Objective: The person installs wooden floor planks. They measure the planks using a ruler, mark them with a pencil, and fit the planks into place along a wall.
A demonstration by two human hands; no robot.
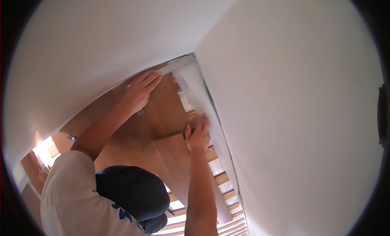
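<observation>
In the far corner, my left hand (142, 91) reaches over a brown floor board. Its closed fingertips hold the near end of a pale ruler (176, 65), which runs along the far wall into the corner. My right hand (198, 134) is beside the end of a loose brown plank (174, 155). Its thumb and fingers are apart, with the fingertips pointing toward the corner. Whether they press on the plank's edge, I cannot tell. A whitish strip (187, 88), blurred, lies between the laid boards (164, 94) and the right wall.
White walls (284, 94) close in on the far side and the right. Wooden battens (221, 179) with shiny foil between them show along the right wall. My bent knee in dark trousers (134, 191) is over the boards. Bright light (46, 150) falls at the left.
</observation>
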